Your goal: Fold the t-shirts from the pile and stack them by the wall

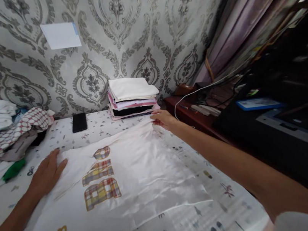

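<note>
A white T-shirt with plaid appliqué letters and a small yellow "B" lies spread on the bed, lightly wrinkled. My left hand rests on its far left edge, fingers stretched out and thumb apart. At the far right corner my right hand pinches the fabric between thumb and fingers. Just beyond that hand stands a neat stack of folded clothes, white on top with pink and black layers below.
A heap of loose clothes lies at the left. Against the wall side is a black phone on the patterned bedsheet. To the right stand a reddish-brown table with a white cable and a dark surface holding a blue-edged object.
</note>
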`<control>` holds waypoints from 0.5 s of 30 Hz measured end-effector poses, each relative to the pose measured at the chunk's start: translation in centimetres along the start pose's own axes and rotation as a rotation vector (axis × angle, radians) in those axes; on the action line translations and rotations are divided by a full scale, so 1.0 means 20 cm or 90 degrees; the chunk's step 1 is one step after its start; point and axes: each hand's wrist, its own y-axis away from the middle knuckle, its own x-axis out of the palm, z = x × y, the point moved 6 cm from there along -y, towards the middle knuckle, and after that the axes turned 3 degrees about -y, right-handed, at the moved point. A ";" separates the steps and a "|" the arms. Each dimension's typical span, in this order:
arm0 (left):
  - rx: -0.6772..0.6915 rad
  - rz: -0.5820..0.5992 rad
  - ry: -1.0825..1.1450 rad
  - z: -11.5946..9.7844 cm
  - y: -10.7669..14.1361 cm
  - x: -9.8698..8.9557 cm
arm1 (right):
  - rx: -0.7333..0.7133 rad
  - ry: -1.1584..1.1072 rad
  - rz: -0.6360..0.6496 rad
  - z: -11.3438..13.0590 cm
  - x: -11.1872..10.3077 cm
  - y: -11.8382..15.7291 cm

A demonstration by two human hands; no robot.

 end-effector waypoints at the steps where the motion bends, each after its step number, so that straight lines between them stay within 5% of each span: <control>1: 0.001 0.004 -0.001 0.00 0.00 0.00 | 0.015 -0.005 0.005 -0.02 -0.02 0.03; 9: 0.021 -0.026 0.006 0.04 -0.01 0.04 | 0.168 0.047 0.019 -0.14 0.00 0.07; 15: 0.046 -0.022 -0.020 0.02 -0.01 0.04 | 0.076 0.179 -0.071 -0.06 0.10 -0.08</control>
